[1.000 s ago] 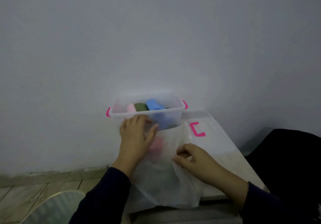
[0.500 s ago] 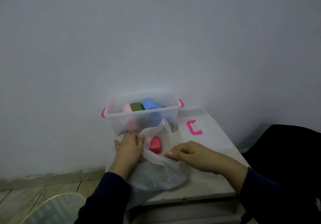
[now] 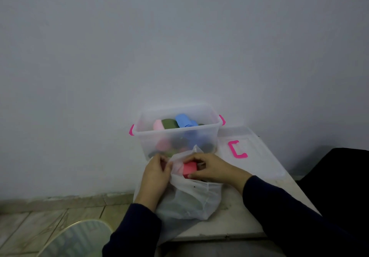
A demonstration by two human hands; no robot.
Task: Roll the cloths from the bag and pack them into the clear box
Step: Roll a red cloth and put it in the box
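A thin white bag lies on the small table, its mouth facing the clear box. My left hand pinches the bag's left edge and holds the mouth open. My right hand reaches into the mouth and grips a folded red-pink cloth. The clear box has pink clips and holds rolled cloths: a pink one, a dark green one, a blue one and several dimmer ones lower down.
The clear lid with a pink handle lies right of the box. A wall stands close behind. A dark cloth mass is at the right. A round glass top and tiled floor are at the lower left.
The bag's mouth has been opened. My right hand has moved from the bag's edge into the mouth and closed on the red-pink cloth. My left hand stays on the left edge.
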